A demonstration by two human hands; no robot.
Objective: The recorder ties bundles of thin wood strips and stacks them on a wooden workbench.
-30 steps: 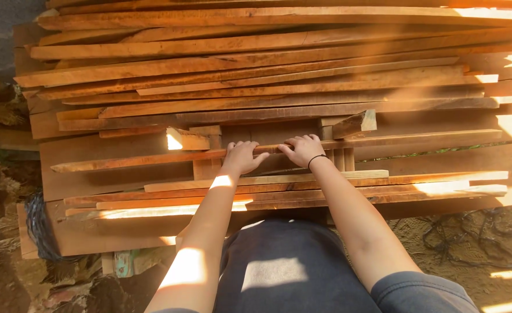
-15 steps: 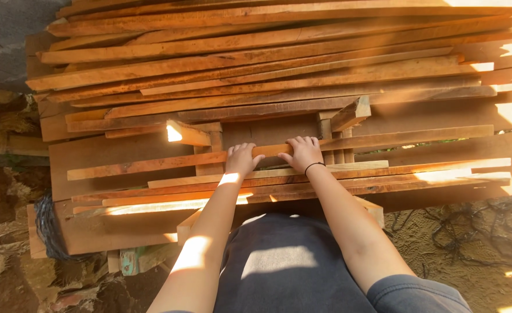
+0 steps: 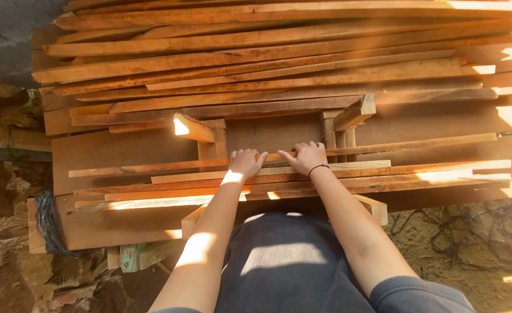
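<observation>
Both my hands rest side by side on a long thin wooden strip (image 3: 418,144) that lies across a stack of planks in front of me. My left hand (image 3: 246,162) grips the strip's near edge with fingers curled over it. Just to its right, my right hand (image 3: 306,156), with a dark band on the wrist, holds the same strip. Under the strip lie more thin slats (image 3: 383,172). Behind my hands stand short upright wooden blocks (image 3: 212,139) and a slanted block (image 3: 355,111).
A big pile of long reddish planks (image 3: 279,58) fills the far half of the view. Bare earth with roots (image 3: 459,232) lies at the right, rubble and a dark cord (image 3: 44,220) at the left. A grey wall (image 3: 7,35) stands at the top left.
My hands stay on the same strip; the view has shifted slightly, so the planks and hands sit a little lower and to the right in the picture.
</observation>
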